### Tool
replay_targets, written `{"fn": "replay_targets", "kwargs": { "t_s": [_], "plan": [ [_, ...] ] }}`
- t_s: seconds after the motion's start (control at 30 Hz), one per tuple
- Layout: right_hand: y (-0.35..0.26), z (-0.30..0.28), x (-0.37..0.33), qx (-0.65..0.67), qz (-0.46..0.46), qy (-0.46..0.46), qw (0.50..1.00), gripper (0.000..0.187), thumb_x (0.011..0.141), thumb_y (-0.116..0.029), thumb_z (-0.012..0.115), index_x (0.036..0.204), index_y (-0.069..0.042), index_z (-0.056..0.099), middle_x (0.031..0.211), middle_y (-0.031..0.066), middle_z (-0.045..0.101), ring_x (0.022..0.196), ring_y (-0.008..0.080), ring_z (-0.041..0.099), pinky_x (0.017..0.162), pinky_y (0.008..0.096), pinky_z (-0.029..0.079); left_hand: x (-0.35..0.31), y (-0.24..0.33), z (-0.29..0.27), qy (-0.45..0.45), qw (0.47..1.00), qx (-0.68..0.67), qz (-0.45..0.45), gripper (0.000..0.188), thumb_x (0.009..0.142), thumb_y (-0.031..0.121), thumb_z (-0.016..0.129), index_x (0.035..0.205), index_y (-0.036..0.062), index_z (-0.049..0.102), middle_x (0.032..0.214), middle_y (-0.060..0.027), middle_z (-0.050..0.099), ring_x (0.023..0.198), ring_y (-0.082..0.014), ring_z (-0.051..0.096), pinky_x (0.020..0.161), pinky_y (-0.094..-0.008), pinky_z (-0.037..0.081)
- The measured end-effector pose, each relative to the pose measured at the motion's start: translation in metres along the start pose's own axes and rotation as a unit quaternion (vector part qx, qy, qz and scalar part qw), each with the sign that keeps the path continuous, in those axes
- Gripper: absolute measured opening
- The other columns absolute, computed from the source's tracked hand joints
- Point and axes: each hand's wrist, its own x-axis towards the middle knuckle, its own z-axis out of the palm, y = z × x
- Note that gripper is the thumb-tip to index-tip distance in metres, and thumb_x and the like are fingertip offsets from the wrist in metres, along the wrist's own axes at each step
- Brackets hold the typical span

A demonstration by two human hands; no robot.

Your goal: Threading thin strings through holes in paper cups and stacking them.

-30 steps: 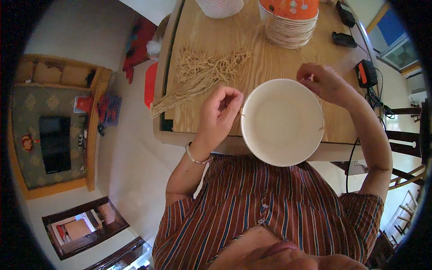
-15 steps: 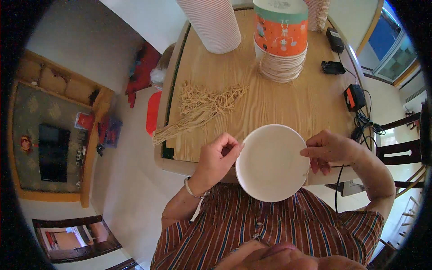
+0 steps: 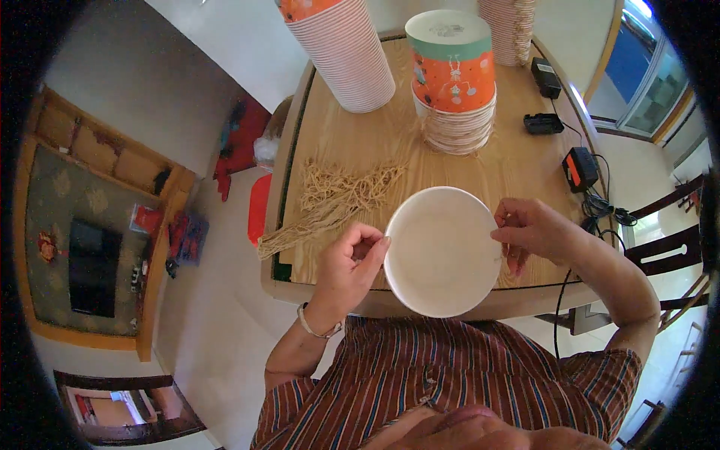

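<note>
A round paper tub (image 3: pixel 442 251) with a plain white inside faces up over the table's near edge, between my hands. My left hand (image 3: pixel 346 266) pinches its left rim between thumb and fingers. At the right rim my right hand (image 3: pixel 529 234) grips with bent fingers; whether a cord lies in them I cannot make out. Beyond the tub, to the left, lies a loose bunch of tan paper cords (image 3: pixel 337 191). Farther back stands an upside-down stack of orange and green tubs (image 3: pixel 454 79), with cord handles (image 3: pixel 459 133) bunched around its lower part.
A tall nested tub stack (image 3: pixel 341 60) leans at the table's back left, another stack (image 3: pixel 506 30) at the back right. Along the right edge are a black adapter (image 3: pixel 545 77), a black cradle (image 3: pixel 543 124), an orange-black box (image 3: pixel 580 169) and tangled cables (image 3: pixel 598 206). A dark chair (image 3: pixel 667 256) stands right.
Both hands have moved the tub forward, away from my body and farther over the table. The view has tilted up slightly, showing more of the stacks.
</note>
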Motion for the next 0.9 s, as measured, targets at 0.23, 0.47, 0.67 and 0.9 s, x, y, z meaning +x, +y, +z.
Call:
{"fn": "replay_targets", "kwargs": {
  "t_s": [0.23,0.47,0.67,0.9],
  "plan": [
    [-0.009,0.004,0.011,0.019,-0.044,0.006,0.999,0.016,0.089,-0.005,0.062,0.099,0.002,0.051,0.075,0.0110,0.063,0.058,0.0187,0.065,0.046,0.0307,0.056,0.004,-0.009,-0.011,0.028,0.999,0.025,0.007,0.008,0.090,0.007,0.065,0.093,0.0022,0.060,0.077,0.0024,0.061,0.069,-0.0029,0.055,0.063,-0.0198,0.046],
    [-0.033,0.001,0.021,-0.023,-0.055,0.004,0.998,0.015,0.089,-0.004,0.060,0.100,0.002,0.051,0.079,0.0121,0.065,0.063,0.0199,0.067,0.047,0.0291,0.055,0.011,0.007,-0.020,0.065,0.997,-0.033,-0.005,0.006,0.090,0.006,0.064,0.092,0.0027,0.059,0.078,0.0018,0.060,0.069,-0.0033,0.055,0.063,-0.0199,0.047],
    [-0.084,0.002,0.028,-0.062,-0.158,0.014,0.985,0.016,0.091,-0.007,0.057,0.102,0.001,0.050,0.082,0.0113,0.065,0.067,0.0197,0.069,0.049,0.0291,0.056,0.029,0.037,-0.045,0.140,0.987,-0.017,0.079,0.008,0.090,0.005,0.065,0.094,0.0033,0.058,0.081,0.0010,0.061,0.071,-0.0035,0.056,0.063,-0.0199,0.048],
    [-0.165,-0.024,0.063,-0.236,-0.312,0.155,0.907,0.011,0.089,-0.008,0.056,0.096,0.001,0.057,0.082,0.0100,0.065,0.066,0.0170,0.068,0.057,0.0272,0.057,0.086,0.096,-0.079,0.224,0.948,0.093,0.206,0.012,0.088,0.005,0.065,0.097,0.0018,0.058,0.085,0.0002,0.061,0.075,-0.0050,0.055,0.068,-0.0215,0.046]
  ]
}}
